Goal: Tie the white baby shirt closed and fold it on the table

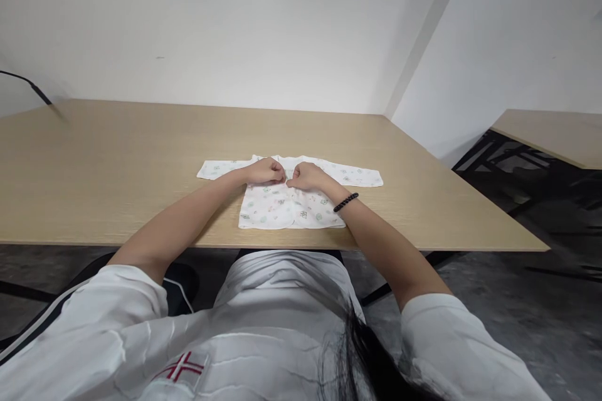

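A small white long-sleeved baby shirt with a faint printed pattern lies flat on the table, its sleeves spread to both sides and its hem toward me. My left hand rests on the upper front of the shirt, fingers curled and pinched at the middle line. Close beside it, my right hand is pinched at the same front line, with a narrow gap between the two hands. Both appear to grip the shirt's front edges; the fingertips hide the exact spot. A dark beaded bracelet circles my right wrist.
The wooden table reaches back to a white wall. A thin black cable or stem stands at the far left. To the right, past a gap, is another table with dark legs. The table's front edge runs close to my body.
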`<state>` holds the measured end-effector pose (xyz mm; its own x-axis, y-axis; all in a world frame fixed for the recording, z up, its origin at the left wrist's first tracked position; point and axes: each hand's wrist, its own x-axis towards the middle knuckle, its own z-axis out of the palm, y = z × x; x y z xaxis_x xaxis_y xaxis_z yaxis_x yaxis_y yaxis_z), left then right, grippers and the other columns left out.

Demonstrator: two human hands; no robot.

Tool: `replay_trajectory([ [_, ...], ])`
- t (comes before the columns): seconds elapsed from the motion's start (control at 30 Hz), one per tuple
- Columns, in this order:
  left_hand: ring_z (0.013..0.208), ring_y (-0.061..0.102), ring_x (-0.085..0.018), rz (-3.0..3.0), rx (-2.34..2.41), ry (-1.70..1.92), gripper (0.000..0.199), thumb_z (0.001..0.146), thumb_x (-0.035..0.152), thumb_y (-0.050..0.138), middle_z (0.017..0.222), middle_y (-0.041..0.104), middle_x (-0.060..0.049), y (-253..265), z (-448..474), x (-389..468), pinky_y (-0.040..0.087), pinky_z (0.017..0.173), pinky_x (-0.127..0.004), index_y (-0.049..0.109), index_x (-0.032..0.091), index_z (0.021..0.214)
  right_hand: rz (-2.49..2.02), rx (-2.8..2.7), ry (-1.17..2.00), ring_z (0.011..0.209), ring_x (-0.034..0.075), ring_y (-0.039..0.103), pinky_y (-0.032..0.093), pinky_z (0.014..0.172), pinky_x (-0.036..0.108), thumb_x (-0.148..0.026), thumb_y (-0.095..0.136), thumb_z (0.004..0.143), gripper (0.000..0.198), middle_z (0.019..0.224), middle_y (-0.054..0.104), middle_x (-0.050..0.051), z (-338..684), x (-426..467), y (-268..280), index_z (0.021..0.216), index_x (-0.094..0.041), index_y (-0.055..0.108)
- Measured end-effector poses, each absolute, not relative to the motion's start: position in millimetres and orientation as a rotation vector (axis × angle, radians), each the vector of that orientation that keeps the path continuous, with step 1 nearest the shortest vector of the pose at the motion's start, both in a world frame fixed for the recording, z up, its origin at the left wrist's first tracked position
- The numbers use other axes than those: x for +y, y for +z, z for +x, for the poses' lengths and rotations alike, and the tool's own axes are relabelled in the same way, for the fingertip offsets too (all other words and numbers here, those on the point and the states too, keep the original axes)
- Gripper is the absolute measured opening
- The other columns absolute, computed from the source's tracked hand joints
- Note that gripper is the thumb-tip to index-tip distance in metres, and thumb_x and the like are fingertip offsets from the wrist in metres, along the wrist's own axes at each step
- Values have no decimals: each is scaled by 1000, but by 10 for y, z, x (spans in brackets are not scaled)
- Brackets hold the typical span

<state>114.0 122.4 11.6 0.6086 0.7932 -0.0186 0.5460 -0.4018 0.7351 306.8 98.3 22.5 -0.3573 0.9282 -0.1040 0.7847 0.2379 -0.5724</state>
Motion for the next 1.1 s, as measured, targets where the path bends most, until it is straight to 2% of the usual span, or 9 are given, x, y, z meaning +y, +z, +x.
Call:
replay_trajectory([
  [0.17, 61, 51, -12, 2118, 1027, 464, 14, 68, 29, 65, 68, 62, -2, 108, 1193, 1168, 38, 58, -26, 71, 17, 73, -1556, -2256, 957, 48, 9, 37, 28, 48, 25, -19, 62, 71, 17, 50, 45, -3, 3232, 1024, 304, 57, -18, 53],
  [0.33, 57, 48, -12, 2125, 1032, 471, 18, 70, 35, 69, 62, 57, 0, 113, 1277, 1069, 35, 54, -26, 66, 17, 66, -1564, -2225, 1057, 46, 8, 37, 28, 46, 24, -19, 65, 69, 6, 51, 49, -3, 3310, 1097, 315, 64, -16, 64],
  [0.57, 52, 43, -10, 2091, 1101, 508, 27, 70, 40, 71, 56, 54, 1, 41, 1320, 1121, 31, 50, -25, 61, 18, 58, -1534, -2208, 1100, 47, 8, 41, 31, 47, 24, -17, 70, 63, 6, 49, 50, -4, 3308, 1125, 282, 60, -16, 65],
  [0.73, 56, 49, -11, 2072, 1075, 500, 17, 69, 33, 69, 64, 61, -1, 14, 1302, 1163, 36, 53, -25, 67, 17, 66, -1545, -2180, 1077, 46, 8, 41, 29, 47, 24, -15, 69, 61, 4, 49, 51, -5, 3301, 1140, 262, 61, -16, 65],
  [1.0, 52, 42, -10, 2054, 1008, 459, 21, 73, 36, 67, 60, 54, 0, 63, 1253, 1148, 32, 51, -26, 70, 16, 72, -1493, -2167, 1172, 43, 6, 30, 23, 43, 24, -22, 68, 69, 24, 45, 41, -6, 3325, 1146, 262, 52, -17, 53],
  [1.1, 51, 40, -10, 2050, 1008, 454, 20, 74, 36, 66, 59, 52, 1, 57, 1260, 1143, 31, 50, -25, 69, 16, 71, -1492, -2154, 1201, 43, 7, 31, 24, 43, 24, -24, 69, 69, 19, 47, 46, -5, 3349, 1170, 244, 56, -17, 58],
])
